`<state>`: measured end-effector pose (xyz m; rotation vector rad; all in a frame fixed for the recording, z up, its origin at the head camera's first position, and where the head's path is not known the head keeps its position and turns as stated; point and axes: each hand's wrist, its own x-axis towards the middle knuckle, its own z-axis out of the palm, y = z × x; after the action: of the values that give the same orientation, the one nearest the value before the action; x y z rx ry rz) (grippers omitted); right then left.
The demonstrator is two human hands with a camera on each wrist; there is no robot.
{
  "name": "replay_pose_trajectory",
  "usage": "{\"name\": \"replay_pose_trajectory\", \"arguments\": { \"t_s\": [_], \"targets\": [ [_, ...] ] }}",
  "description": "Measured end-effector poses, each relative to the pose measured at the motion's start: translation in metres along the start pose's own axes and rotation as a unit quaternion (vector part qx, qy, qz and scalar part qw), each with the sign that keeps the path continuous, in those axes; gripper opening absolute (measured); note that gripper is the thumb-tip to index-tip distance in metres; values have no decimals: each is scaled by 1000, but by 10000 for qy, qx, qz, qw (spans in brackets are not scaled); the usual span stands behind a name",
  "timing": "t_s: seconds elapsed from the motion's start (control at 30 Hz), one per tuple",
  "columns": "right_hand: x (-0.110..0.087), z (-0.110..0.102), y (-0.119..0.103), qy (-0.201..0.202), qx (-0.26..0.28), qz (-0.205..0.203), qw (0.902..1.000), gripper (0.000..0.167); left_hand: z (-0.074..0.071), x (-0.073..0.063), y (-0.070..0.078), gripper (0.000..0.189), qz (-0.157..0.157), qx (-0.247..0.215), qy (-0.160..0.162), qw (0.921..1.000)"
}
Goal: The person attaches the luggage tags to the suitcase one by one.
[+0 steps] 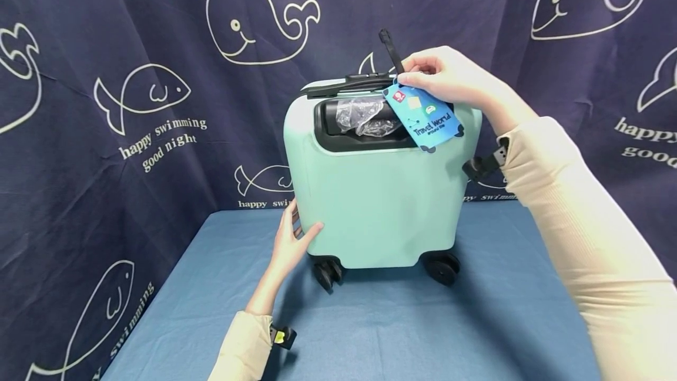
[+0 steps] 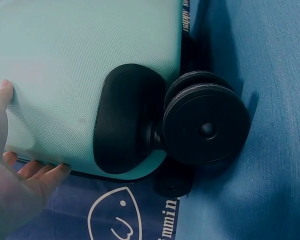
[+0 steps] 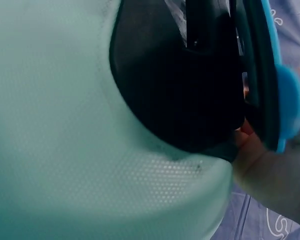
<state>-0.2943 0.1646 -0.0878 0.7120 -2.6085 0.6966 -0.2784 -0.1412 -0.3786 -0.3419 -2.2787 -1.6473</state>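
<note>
Here, suitcase (image 1: 383, 204) upright, wheels (image 1: 443, 268) down, tag (image 1: 425, 115) aslant, long axis down-rightward.

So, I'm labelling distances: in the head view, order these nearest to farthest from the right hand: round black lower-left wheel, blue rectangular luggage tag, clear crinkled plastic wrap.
1. Blue rectangular luggage tag, at the right hand.
2. Clear crinkled plastic wrap, left of the tag.
3. Round black lower-left wheel, beneath the mint-green hard-shell suitcase.

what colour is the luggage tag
Blue with dark lettering; the tag shows best in the head view.
</note>
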Motion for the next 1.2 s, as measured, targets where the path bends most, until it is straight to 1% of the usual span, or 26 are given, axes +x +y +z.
{"name": "replay_pose_trajectory", "arguments": {
  "t_s": [0.13,0.27,0.33,0.4,0.5,0.63,0.7,0.8,0.9,1.0,1.1,1.2],
  "targets": [
    [2,-1,-1,-64,7,164,9998,28,0,1,0,82,0,-20,-14,10000],
    [4,-2,-4,-109,55,424,9990,33,0,1,0,81,-72,-13,2,10000],
    [6,-1,-7,-89,47,480,9988,35,0,1,2,80,-122,4,-3,9999],
    [9,-1,-8,-27,-9,452,9990,35,-1,0,7,80,-164,31,-13,9999],
    [11,1,-10,79,-208,373,9991,33,-1,-4,17,78,-183,61,-53,9998],
    [11,4,-8,212,-443,253,9985,31,-3,-10,31,77,-127,3,-78,9999],
    [11,4,-6,262,-456,177,9985,31,-2,-12,33,76,-65,10,-61,10000],
    [11,5,0,302,-300,71,9991,30,-1,-12,31,75,41,3,-10,10000],
    [12,5,8,316,-29,-50,9995,29,-1,-13,32,75,15,-31,14,10000],
    [13,6,15,334,406,-162,9985,26,-1,-12,31,75,-70,-35,9,10000],
    [14,6,19,328,775,-165,9963,22,-1,-9,23,77,-129,-27,11,9999],
    [17,6,21,335,908,-104,9953,21,0,-4,11,77,-142,-22,43,9999]
  ]
}}
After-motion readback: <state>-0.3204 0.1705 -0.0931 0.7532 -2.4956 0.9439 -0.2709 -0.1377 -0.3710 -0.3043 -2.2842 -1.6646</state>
